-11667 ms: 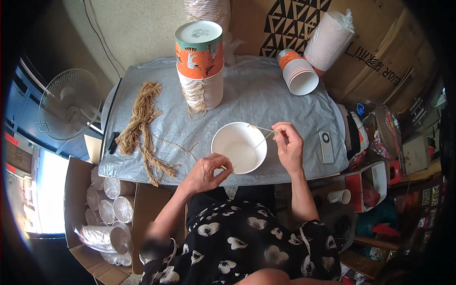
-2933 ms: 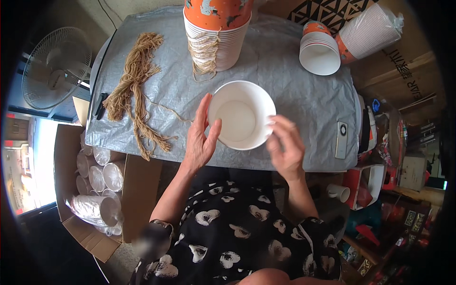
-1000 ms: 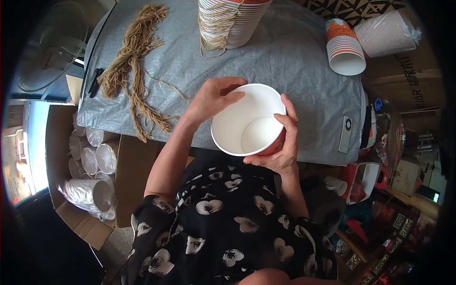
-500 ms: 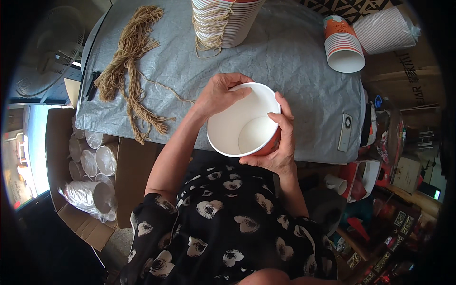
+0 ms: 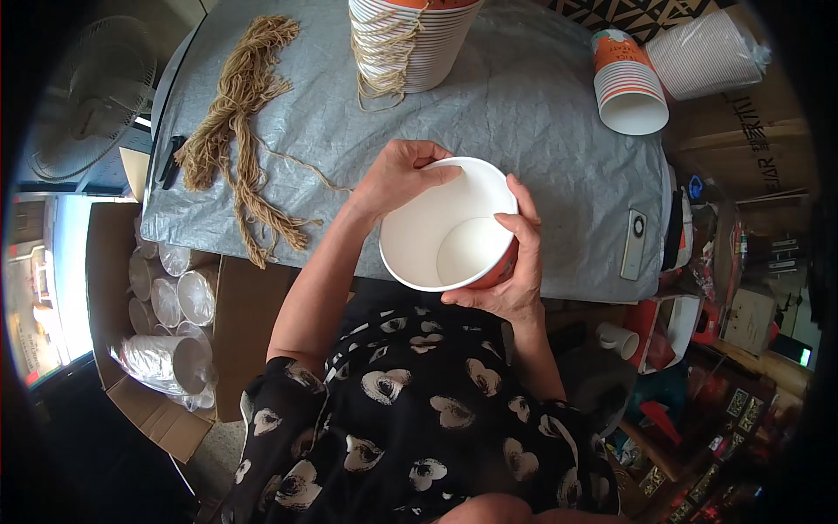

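A large paper bucket (image 5: 410,231), white inside and orange outside, is tilted so that its open mouth faces me. My left hand (image 5: 406,179) grips its far-left rim, the thumb inside and the fingers behind the wall. Around the right side wraps my right hand (image 5: 515,262), with fingers over the rim and the thumb underneath. Beyond them stands a tall stack of nested buckets (image 5: 441,48), cords draped over its left side. A bundle of tan twine (image 5: 231,113) lies on the left of the table, one strand trailing toward my left wrist.
A grey plastic sheet covers the table (image 5: 559,183). Orange-printed cups (image 5: 628,96) and a plastic-wrapped stack (image 5: 707,57) lie at the far right. A phone (image 5: 634,244) rests near the right edge. At lower left, a cardboard box (image 5: 236,323) holds several wrapped stacks.
The bucket and both hands have barely moved, and the grip is the same. The view has shifted very slightly.
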Demonstrator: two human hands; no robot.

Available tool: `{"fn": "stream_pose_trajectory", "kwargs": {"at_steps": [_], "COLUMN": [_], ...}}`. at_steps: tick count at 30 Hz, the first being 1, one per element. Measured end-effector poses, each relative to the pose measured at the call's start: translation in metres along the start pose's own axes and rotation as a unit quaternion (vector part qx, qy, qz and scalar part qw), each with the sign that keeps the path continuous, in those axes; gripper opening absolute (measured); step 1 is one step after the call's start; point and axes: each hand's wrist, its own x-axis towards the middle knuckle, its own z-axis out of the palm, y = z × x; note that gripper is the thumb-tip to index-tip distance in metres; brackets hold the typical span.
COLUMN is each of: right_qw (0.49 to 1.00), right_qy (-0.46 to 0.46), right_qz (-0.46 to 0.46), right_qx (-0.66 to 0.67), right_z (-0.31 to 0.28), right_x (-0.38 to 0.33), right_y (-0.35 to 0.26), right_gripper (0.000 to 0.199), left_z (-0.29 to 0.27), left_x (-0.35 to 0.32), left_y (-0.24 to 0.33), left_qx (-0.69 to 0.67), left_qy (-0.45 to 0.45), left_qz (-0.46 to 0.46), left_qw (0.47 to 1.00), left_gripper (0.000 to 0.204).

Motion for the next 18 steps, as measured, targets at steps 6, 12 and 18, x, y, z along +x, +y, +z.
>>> {"fn": "stream_pose_trajectory", "kwargs": {"at_steps": [6, 12, 18], "right_qw": [0.997, 0.991, 0.999], "right_qy": [0.070, 0.085, 0.043], "right_qz": [0.005, 0.052, 0.024], "right_qx": [0.035, 0.090, 0.013], "right_z": [-0.014, -0.021, -0.004], "right_x": [-0.013, -0.026, -0.014], "right_y": [0.009, 0.031, 0.040], "right_gripper": [0.098, 0.082, 0.088], "left_z": [-0.027, -0.055, -0.083], "left_x": [-0.015, -0.063, -0.157], "left_y": [-0.023, -0.041, -0.048], "left_qx": [-0.298, -0.376, -0.231], "left_qy": [0.027, 0.087, 0.151], "left_qz": [-0.050, -0.020, -0.039], "left_qw": [0.953, 0.922, 0.960], "left_gripper": [0.040, 0.032, 0.016]}}
